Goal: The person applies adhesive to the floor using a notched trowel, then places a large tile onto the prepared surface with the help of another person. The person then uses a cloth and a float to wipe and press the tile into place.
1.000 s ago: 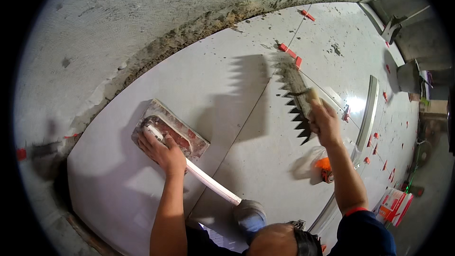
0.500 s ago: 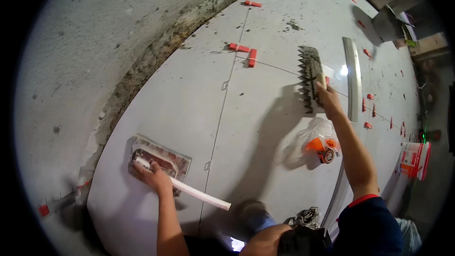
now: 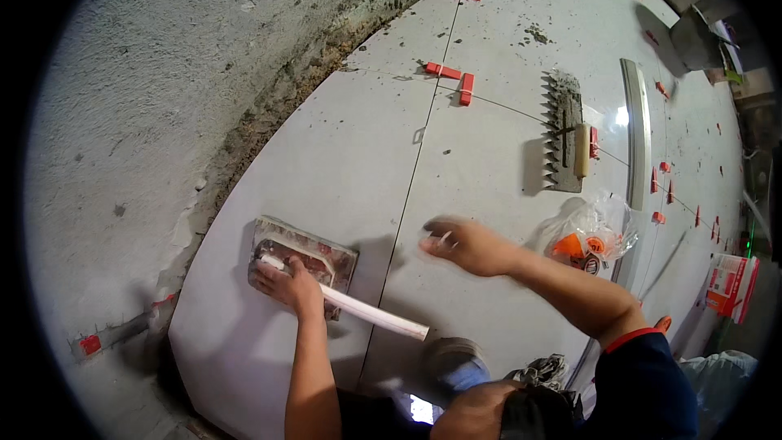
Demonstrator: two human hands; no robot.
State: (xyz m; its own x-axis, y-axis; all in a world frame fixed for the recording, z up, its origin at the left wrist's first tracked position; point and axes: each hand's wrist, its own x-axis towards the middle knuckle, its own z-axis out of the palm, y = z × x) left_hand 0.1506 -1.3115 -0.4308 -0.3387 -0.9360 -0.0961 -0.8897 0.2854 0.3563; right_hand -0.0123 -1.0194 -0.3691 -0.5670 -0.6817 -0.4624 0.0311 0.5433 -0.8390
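Note:
My left hand [image 3: 287,283] is closed around the handle area of a dirty rectangular hand float [image 3: 340,259], which rests on the pale floor tile [image 3: 489,195]. A white strip [image 3: 379,315] runs out from under that hand toward my knee; its other end shows by the fingers. My right hand [image 3: 468,246] hangs over the tiles right of the float, its fingers smeared by motion, so I cannot tell if they hold anything. Farther off, a notched trowel [image 3: 564,134] with a wooden handle lies on the tile, teeth facing left.
Red levelling wedges [image 3: 466,90] sit along the tile joints. A clear plastic bag [image 3: 599,232] with orange items lies beyond my right forearm, near a long metal straightedge [image 3: 637,134]. The rough wall [image 3: 163,98] rises at the left. A red-and-white box [image 3: 731,287] stands far right.
My right hand has let go of the notched trowel, leaving it on the tile, and has swung back leftward toward the float. My left hand stays on the float. The whole view has shifted slightly.

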